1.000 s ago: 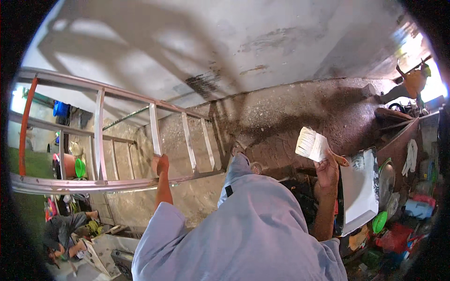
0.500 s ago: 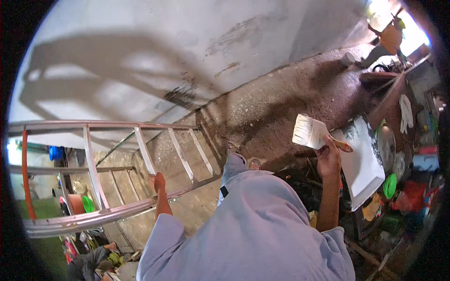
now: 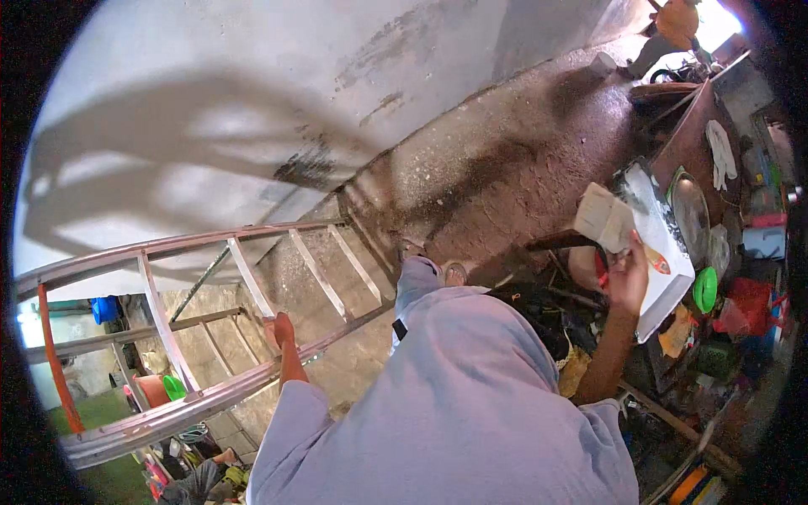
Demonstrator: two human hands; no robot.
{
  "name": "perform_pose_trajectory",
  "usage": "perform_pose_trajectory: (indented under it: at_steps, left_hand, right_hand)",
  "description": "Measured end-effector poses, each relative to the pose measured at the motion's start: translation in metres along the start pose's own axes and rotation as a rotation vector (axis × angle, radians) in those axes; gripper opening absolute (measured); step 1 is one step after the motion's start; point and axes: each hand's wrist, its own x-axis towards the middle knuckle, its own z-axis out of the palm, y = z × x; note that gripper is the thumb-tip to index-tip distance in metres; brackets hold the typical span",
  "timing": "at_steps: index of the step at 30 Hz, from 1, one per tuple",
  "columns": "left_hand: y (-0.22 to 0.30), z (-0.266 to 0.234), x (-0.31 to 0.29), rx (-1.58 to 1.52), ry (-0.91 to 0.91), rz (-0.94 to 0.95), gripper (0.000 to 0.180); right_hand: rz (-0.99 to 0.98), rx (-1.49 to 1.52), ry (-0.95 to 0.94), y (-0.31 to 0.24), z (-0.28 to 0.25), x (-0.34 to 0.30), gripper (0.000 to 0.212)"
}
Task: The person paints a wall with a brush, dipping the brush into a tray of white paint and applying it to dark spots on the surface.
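My left hand (image 3: 283, 330) is closed around a rung of the metal ladder (image 3: 168, 324), close to its near rail. The ladder stretches across the left side and has an orange-red bar at its far left end. In my right hand (image 3: 628, 282) is a wide flat paintbrush (image 3: 604, 220), its pale bristles up and to the left, its brownish wooden handle pointing right. Behind the brush and hand lies a white rectangular tray-like piece (image 3: 667, 290) with dark smudges along its rim; the hand covers part of it. Whether the brush touches it I cannot tell.
A grey-white wall (image 3: 278, 50) with peeled patches rises ahead, crossed by shadows. A person in an orange top (image 3: 676, 23) is at the far right. Clutter on the right includes a green lid (image 3: 705, 290) and a red bag (image 3: 745, 305). Another person's leg (image 3: 195, 484) shows lower left.
My right hand has moved right with the paintbrush, which now overlaps the white piece. My left hand stays on the rung. The whole view has shifted slightly.
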Motion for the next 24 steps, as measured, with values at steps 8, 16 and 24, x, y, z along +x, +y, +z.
perform_pose_trajectory:
  at_steps: [8, 16, 24]
  left_hand:
    - [0.020, -0.027, 0.003, 0.307, -0.281, 0.221, 0.021]
    - [0.027, -0.041, 0.022, 0.300, -0.311, 0.256, 0.017]
    - [0.031, -0.051, 0.017, 0.475, -0.278, 0.458, 0.018]
  right_hand:
    - [-0.373, -0.187, 0.432, -0.074, -0.032, 0.000, 0.030]
    - [-0.992, -1.334, 0.684, -0.108, -0.097, 0.023, 0.022]
    - [-0.777, -1.717, 0.903, -0.100, -0.152, 0.037, 0.028]
